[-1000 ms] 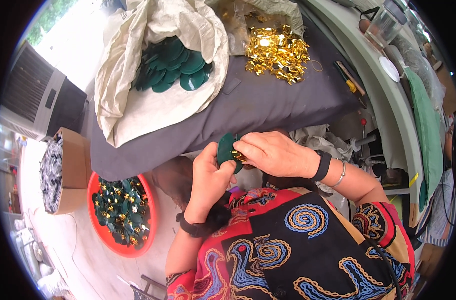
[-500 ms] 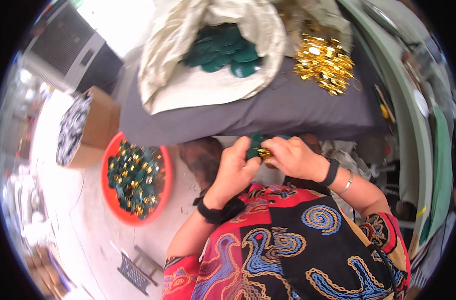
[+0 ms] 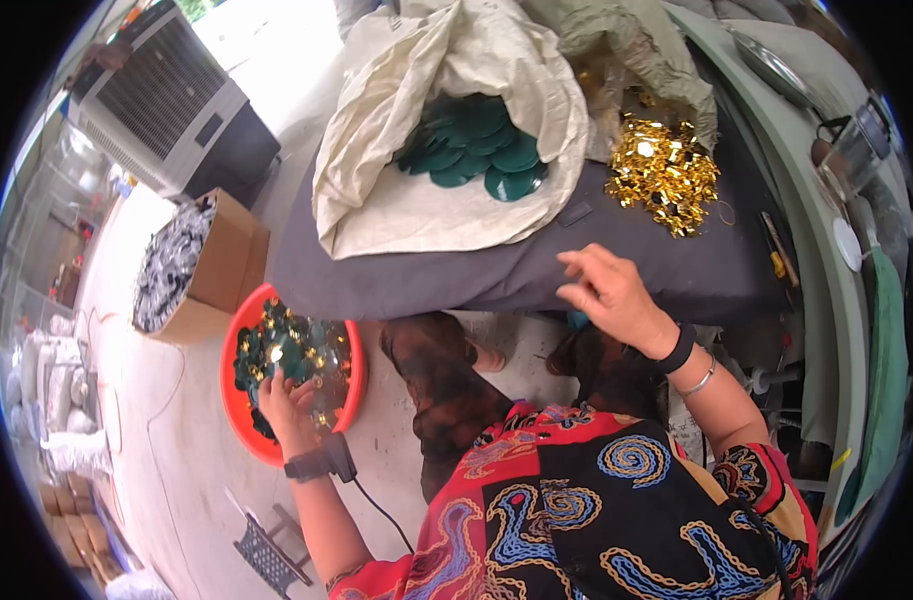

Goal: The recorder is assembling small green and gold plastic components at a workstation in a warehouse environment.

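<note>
My left hand (image 3: 289, 408) is over the near side of the red basin (image 3: 233, 418), its fingers apart and nothing seen in them. In the basin lies a heap of green discs with gold pieces (image 3: 289, 335); the hand hides part of it. My right hand (image 3: 617, 300) hovers at the front edge of the grey-covered table (image 3: 427, 285), fingers loosely bent with a gap to the thumb, holding nothing I can see. Beyond it, shiny gold foil pieces (image 3: 665, 178) spill from a sack (image 3: 632, 40). Plain green discs (image 3: 472, 145) lie in the mouth of a white cloth sack (image 3: 377, 225).
A cardboard box (image 3: 227, 258) of silvery-grey pieces (image 3: 177, 255) stands left of the table, near an air cooler (image 3: 167, 105). A small low seat (image 3: 267, 550) is on the floor at lower left. Yellow-handled tools (image 3: 777, 255) lie at the table's right edge.
Both hands were together in front of me, holding a green disc and gold pieces. The left has swung out over the basin and opened; the right has let go and moved toward the table.
</note>
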Demonstrator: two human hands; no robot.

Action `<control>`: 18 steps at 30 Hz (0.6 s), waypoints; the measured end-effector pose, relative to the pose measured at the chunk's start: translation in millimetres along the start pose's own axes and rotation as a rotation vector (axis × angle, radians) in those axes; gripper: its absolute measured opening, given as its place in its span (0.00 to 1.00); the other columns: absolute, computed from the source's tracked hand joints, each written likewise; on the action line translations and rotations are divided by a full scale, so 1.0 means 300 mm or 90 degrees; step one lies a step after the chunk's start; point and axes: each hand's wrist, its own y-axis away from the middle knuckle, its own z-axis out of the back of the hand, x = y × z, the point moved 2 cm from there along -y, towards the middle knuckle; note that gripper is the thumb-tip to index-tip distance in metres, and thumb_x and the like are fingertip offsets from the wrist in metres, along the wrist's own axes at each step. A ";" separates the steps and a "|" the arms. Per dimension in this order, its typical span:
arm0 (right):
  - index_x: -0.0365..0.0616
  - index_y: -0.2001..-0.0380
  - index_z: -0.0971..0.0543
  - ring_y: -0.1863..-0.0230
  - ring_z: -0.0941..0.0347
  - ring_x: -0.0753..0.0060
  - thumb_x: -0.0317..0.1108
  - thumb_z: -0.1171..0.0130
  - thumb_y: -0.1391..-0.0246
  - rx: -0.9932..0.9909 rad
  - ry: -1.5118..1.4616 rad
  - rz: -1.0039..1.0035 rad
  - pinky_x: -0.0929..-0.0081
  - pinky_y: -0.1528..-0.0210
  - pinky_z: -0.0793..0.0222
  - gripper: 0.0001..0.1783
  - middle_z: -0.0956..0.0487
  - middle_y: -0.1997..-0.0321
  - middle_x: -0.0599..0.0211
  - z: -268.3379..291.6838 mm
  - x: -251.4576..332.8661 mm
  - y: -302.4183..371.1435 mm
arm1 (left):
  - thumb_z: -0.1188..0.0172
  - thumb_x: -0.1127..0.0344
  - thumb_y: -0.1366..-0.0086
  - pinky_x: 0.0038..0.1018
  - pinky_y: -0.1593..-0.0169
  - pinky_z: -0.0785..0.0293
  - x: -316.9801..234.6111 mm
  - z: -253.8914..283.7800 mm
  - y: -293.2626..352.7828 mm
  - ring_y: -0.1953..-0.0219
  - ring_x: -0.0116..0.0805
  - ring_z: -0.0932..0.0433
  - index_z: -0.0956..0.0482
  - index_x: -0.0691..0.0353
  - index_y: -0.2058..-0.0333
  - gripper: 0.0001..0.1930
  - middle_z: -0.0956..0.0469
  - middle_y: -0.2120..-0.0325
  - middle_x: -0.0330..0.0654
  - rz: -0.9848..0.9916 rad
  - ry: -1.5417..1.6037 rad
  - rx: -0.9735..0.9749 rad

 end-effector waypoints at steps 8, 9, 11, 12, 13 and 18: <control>0.36 0.66 0.24 0.74 0.27 0.62 0.25 0.39 0.54 -0.122 0.065 -0.173 0.71 0.70 0.31 0.09 0.25 0.73 0.58 0.066 -0.235 0.086 | 0.40 0.68 0.46 0.28 0.63 0.25 -0.116 -0.664 0.263 0.70 0.37 0.20 0.19 0.68 0.61 0.14 0.19 0.70 0.49 -0.453 -0.311 0.474; 0.36 0.67 0.24 0.75 0.27 0.64 0.25 0.39 0.54 -0.131 0.033 -0.215 0.72 0.70 0.31 0.09 0.25 0.73 0.59 0.056 -0.254 0.094 | 0.40 0.67 0.47 0.31 0.60 0.25 -0.123 -0.768 0.301 0.67 0.42 0.20 0.19 0.67 0.61 0.14 0.19 0.68 0.52 -0.493 -0.359 0.534; 0.37 0.66 0.23 0.74 0.28 0.70 0.25 0.40 0.54 -0.139 -0.022 -0.285 0.75 0.70 0.31 0.10 0.24 0.72 0.62 0.053 -0.270 0.129 | 0.40 0.63 0.47 0.36 0.54 0.26 -0.107 -0.977 0.380 0.60 0.50 0.21 0.19 0.66 0.61 0.17 0.20 0.64 0.56 -0.605 -0.463 0.645; 0.37 0.65 0.22 0.74 0.27 0.70 0.26 0.41 0.54 -0.133 -0.030 -0.286 0.75 0.69 0.31 0.10 0.24 0.71 0.61 0.058 -0.264 0.131 | 0.41 0.61 0.47 0.39 0.51 0.28 -0.088 -1.065 0.394 0.57 0.53 0.22 0.19 0.66 0.59 0.18 0.21 0.62 0.57 -0.676 -0.515 0.690; 0.37 0.65 0.22 0.73 0.26 0.69 0.26 0.41 0.53 -0.141 -0.031 -0.251 0.74 0.68 0.30 0.09 0.24 0.71 0.61 0.057 -0.250 0.122 | 0.41 0.60 0.47 0.40 0.50 0.29 -0.074 -1.136 0.384 0.56 0.54 0.23 0.20 0.66 0.59 0.20 0.21 0.61 0.57 -0.686 -0.589 0.668; 0.37 0.65 0.23 0.70 0.24 0.66 0.26 0.41 0.53 -0.155 -0.048 -0.199 0.71 0.66 0.29 0.09 0.24 0.71 0.59 0.042 -0.269 0.105 | 0.39 0.47 0.46 0.41 0.50 0.29 -0.066 -1.329 0.421 0.54 0.55 0.23 0.30 0.74 0.53 0.34 0.23 0.59 0.61 -0.685 -0.786 0.567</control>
